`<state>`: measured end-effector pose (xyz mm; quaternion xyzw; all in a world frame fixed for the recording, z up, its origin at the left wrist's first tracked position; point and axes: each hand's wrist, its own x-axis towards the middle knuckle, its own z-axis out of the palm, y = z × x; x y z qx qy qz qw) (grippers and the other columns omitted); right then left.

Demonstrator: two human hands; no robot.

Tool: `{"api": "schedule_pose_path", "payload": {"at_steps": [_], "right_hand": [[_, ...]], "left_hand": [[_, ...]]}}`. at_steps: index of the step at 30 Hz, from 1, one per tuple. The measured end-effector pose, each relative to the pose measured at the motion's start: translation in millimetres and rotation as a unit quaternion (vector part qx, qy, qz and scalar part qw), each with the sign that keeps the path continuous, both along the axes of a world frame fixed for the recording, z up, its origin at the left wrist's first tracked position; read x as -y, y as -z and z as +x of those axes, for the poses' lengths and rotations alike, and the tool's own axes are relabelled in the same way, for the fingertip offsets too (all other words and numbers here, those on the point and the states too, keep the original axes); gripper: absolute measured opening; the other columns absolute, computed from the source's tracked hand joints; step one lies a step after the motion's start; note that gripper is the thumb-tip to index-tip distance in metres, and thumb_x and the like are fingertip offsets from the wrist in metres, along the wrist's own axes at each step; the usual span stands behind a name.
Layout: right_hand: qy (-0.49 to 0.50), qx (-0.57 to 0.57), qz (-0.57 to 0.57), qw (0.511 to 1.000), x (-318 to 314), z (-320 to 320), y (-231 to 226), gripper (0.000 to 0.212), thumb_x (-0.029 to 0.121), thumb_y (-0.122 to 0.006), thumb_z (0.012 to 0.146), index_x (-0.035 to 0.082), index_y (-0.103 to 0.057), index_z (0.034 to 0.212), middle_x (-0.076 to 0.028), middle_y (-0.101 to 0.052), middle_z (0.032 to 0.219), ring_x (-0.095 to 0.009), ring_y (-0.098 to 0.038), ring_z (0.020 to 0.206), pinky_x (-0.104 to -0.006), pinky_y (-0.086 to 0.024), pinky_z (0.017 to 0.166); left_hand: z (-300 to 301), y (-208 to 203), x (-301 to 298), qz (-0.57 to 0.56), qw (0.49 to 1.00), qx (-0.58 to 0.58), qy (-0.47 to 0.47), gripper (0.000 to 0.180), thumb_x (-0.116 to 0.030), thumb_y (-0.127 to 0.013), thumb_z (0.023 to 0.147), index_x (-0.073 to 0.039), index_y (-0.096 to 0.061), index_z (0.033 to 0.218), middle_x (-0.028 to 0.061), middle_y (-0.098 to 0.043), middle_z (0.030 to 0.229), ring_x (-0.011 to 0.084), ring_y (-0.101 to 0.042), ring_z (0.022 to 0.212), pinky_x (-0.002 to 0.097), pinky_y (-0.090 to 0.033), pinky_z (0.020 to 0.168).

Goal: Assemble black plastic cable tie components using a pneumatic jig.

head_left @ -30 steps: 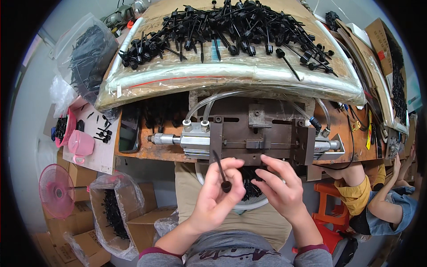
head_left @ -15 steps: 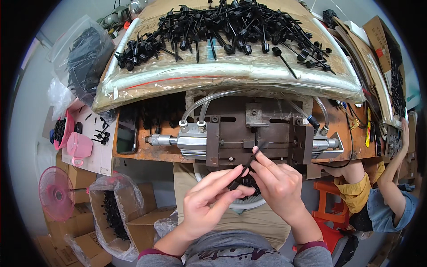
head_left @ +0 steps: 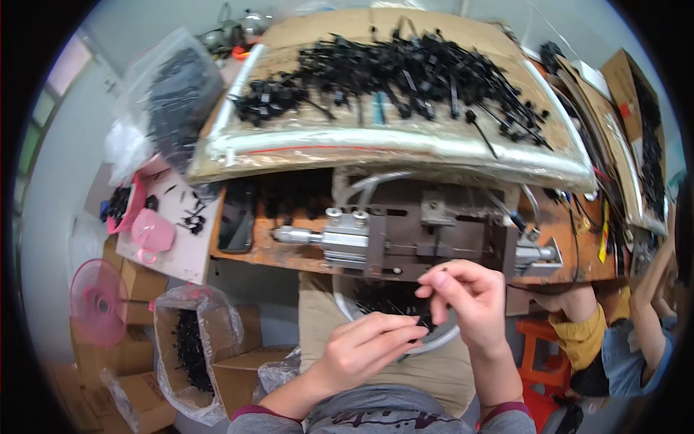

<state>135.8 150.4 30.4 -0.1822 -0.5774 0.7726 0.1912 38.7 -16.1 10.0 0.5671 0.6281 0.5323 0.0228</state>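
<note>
Over my lap, my left hand [head_left: 372, 349] has its fingers pressed together around the end of a thin black plastic part [head_left: 425, 312], which motion blur smears. My right hand [head_left: 468, 300] is raised close to it with thumb and index finger pinched; what that pinch holds, if anything, is too blurred to name. Beneath the hands a round white basket [head_left: 450, 336] holds black parts [head_left: 383, 295]. Just beyond stands a dark metal fixture [head_left: 405, 235] with a silver cylinder [head_left: 345, 242] on its left and a small block [head_left: 434, 249] at its middle.
A cardboard-covered shelf [head_left: 303, 155] heaped with black stemmed parts [head_left: 405, 72] overhangs the bench. At left are a phone [head_left: 236, 220], a pink cup [head_left: 153, 233], a pink fan [head_left: 99, 304] and a plastic-lined box [head_left: 163, 347]. Another person's arm [head_left: 650, 289] shows at right.
My hands have drawn back from the fixture toward my lap. The right fingers have lifted off the thin black part's upper end. The whole view has shifted and blurred.
</note>
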Motion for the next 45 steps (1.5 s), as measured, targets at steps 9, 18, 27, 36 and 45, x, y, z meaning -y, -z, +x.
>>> {"api": "schedule_pose_path", "payload": {"at_steps": [9, 18, 27, 36, 45], "right_hand": [[0.084, -0.196, 0.120, 0.970, -3, -86, -67, 0.019, 0.011, -0.060, 0.098, -0.005, -0.068, 0.105, -0.009, -0.069, 0.084, -0.009, -0.060, 0.061, -0.0218, -0.047, 0.055], [0.224, -0.410, 0.492, 0.734, 28, -232, -214, 0.043, 0.028, -0.057, 0.099, -0.004, -0.055, 0.129, -0.018, -0.059, 0.119, -0.020, -0.057, 0.099, -0.0325, -0.046, 0.086], [0.038, -0.194, 0.436, 0.878, -25, -202, -194, 0.038, 0.030, -0.059, 0.097, 0.000, -0.063, 0.120, -0.012, -0.065, 0.107, -0.016, -0.059, 0.091, -0.0296, -0.045, 0.085], [-0.071, -0.029, 0.371, 0.925, -48, -96, -121, 0.016, 0.015, -0.065, 0.091, -0.001, -0.069, 0.096, -0.005, -0.068, 0.090, -0.009, -0.061, 0.078, -0.0240, -0.049, 0.075], [-0.061, 0.011, 0.423, 0.904, -41, -10, -84, 0.010, 0.002, -0.066, 0.085, -0.006, -0.069, 0.090, -0.009, -0.068, 0.084, -0.013, -0.065, 0.072, -0.0241, -0.050, 0.068]], "left_hand": [[-9, -1, 36, 0.028, 0.999, -0.005, -0.027, 0.027, -0.006, -0.082, 0.072, -0.004, -0.076, 0.099, 0.0093, -0.072, 0.094, 0.0202, -0.070, 0.076, 0.0282, -0.058, 0.066], [-9, -10, 49, 0.094, 0.991, -0.001, -0.095, 0.030, -0.006, -0.086, 0.068, -0.003, -0.075, 0.096, 0.0091, -0.071, 0.092, 0.0188, -0.070, 0.074, 0.0274, -0.056, 0.062], [-31, -2, 77, 0.097, 0.971, -0.028, -0.216, 0.035, -0.006, -0.089, 0.064, -0.005, -0.075, 0.096, 0.0096, -0.068, 0.096, 0.0196, -0.067, 0.078, 0.0278, -0.056, 0.065], [-179, -51, 34, 0.131, 0.904, -0.081, -0.399, 0.025, -0.006, -0.080, 0.076, 0.000, -0.073, 0.099, 0.0101, -0.069, 0.088, 0.0186, -0.066, 0.077, 0.0305, -0.053, 0.070], [-252, -60, -7, -0.010, 0.896, -0.019, -0.443, 0.044, -0.031, -0.076, 0.083, 0.001, -0.070, 0.112, 0.0161, -0.073, 0.100, 0.0210, -0.071, 0.088, 0.0324, -0.052, 0.080]]}}
